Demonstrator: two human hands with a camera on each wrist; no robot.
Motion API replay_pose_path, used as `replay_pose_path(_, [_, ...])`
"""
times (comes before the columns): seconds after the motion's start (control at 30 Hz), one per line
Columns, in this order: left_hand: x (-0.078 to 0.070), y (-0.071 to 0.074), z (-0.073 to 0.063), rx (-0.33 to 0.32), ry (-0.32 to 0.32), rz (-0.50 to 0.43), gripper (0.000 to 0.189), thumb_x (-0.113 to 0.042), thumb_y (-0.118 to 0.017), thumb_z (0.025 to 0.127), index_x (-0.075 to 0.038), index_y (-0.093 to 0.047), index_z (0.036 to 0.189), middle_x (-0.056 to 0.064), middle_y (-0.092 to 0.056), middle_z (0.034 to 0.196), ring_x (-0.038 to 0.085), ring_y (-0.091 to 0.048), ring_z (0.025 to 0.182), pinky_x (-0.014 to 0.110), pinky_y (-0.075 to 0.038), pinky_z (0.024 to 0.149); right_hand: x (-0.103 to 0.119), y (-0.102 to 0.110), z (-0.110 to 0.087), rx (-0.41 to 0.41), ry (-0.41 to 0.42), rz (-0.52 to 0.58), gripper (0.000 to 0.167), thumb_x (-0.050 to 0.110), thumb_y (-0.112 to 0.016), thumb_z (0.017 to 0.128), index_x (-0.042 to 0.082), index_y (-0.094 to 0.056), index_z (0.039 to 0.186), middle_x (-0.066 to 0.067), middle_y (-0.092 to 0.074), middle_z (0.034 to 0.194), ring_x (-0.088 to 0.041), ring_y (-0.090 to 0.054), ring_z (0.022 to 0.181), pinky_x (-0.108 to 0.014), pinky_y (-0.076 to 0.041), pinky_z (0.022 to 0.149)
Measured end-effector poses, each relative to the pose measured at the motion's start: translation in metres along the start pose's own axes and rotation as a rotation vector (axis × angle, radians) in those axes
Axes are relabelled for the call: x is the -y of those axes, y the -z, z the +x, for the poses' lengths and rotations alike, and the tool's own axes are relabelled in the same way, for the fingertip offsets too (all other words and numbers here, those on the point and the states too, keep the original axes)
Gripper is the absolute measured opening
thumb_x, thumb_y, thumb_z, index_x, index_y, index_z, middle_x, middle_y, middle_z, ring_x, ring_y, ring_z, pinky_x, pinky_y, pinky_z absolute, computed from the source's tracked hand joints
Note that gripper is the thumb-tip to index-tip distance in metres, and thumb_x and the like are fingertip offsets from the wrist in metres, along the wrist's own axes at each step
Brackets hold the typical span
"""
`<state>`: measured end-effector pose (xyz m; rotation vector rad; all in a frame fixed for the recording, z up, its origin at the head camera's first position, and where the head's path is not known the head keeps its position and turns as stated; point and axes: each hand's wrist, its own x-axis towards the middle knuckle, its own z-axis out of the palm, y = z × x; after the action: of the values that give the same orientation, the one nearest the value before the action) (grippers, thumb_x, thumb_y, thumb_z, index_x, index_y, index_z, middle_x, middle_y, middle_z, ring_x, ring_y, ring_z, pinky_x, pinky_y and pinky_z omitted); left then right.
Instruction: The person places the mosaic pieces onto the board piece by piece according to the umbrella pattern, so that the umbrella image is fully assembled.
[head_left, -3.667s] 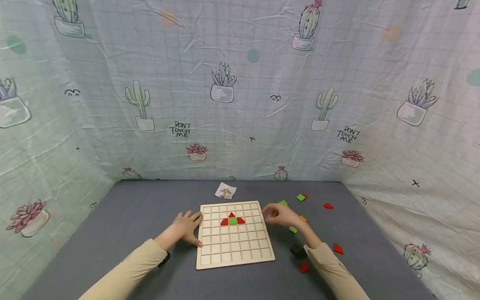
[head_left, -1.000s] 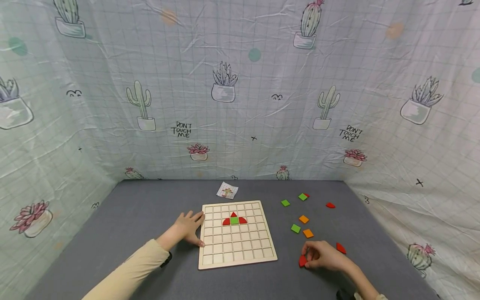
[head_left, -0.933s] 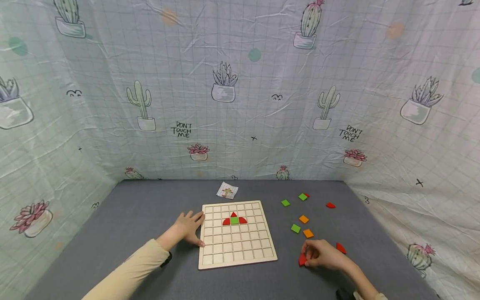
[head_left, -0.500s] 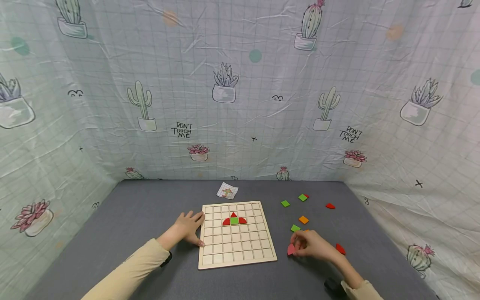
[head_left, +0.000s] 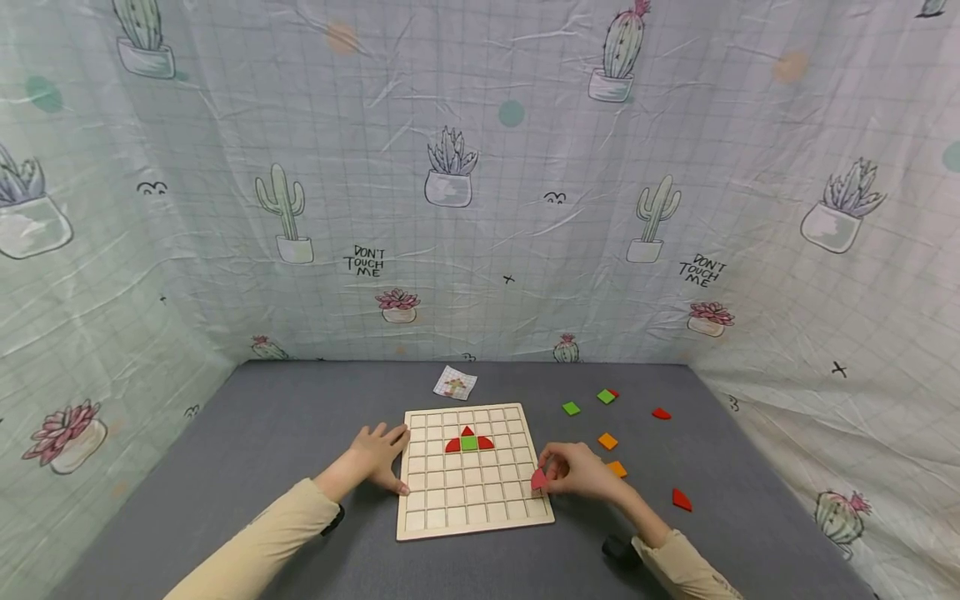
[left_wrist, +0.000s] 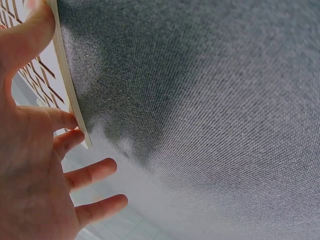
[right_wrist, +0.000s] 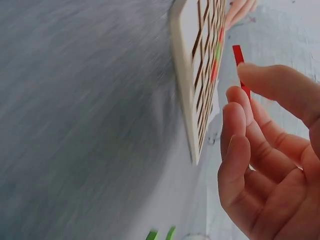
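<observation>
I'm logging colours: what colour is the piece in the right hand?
The piece is red, clearest in the right wrist view.

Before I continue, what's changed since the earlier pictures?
The right hand picked up a red piece from the table and carried it leftward toward the right edge of the board. The left hand stayed at its left edge; the board's four pieces stayed put.
</observation>
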<state>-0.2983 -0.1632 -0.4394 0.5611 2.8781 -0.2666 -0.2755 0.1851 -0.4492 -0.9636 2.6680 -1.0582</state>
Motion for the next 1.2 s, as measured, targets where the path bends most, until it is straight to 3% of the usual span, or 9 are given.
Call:
replay_pose_path(0.17, [-0.001, -0.001, -0.001, 0.000, 0.002, 0.003, 0.095, -0.062, -0.066, 0.064, -0.008, -0.037, 0.136, 0.006, -0.035, 0.141, 0.034, -0.034, 0.127, 0.052, -0.028, 0.099, 0.009, -0.011, 0.019, -0.008, 0.018, -0.017, 0.019, 0.005, -0.067, 0.074, 0.005, -0.059, 0.091, -0.002, -0.062, 0.068, 0.000, -0.051, 0.056, -0.018, -0.044, 0.054])
replay_pose_path(0.7, [-0.001, 0.003, -0.002, 0.018, 0.008, 0.000, 0.095, -0.061, -0.066, 0.064, -0.007, -0.036, 0.137, 0.008, -0.034, 0.142, 0.035, -0.033, 0.128, 0.054, -0.028, 0.099, 0.039, -0.044, 0.064, -0.070, -0.052, -0.011, 0.017, 0.001, -0.064, 0.071, 0.002, -0.061, 0.088, -0.006, -0.063, 0.067, -0.005, -0.052, 0.055, -0.020, -0.039, 0.049])
replay_pose_path(0.87, [-0.001, 0.003, -0.002, 0.023, 0.016, 0.005, 0.095, -0.061, -0.066, 0.064, -0.007, -0.035, 0.137, 0.007, -0.034, 0.142, 0.035, -0.032, 0.128, 0.054, -0.027, 0.099, 0.045, -0.057, 0.081, -0.097, -0.094, 0.023, 0.018, 0.002, -0.067, 0.069, 0.002, -0.061, 0.086, -0.006, -0.064, 0.065, -0.007, -0.053, 0.052, -0.019, -0.040, 0.050])
replay_pose_path(1.2, [-0.003, 0.004, 0.000, 0.031, 0.033, 0.005, 0.096, -0.062, -0.066, 0.064, -0.009, -0.035, 0.137, 0.006, -0.034, 0.142, 0.034, -0.032, 0.128, 0.051, -0.028, 0.100, 0.061, -0.078, 0.103, -0.150, -0.241, 0.148, 0.021, -0.001, -0.070, 0.067, -0.002, -0.060, 0.086, -0.009, -0.063, 0.065, -0.027, -0.062, 0.053, -0.021, -0.042, 0.047])
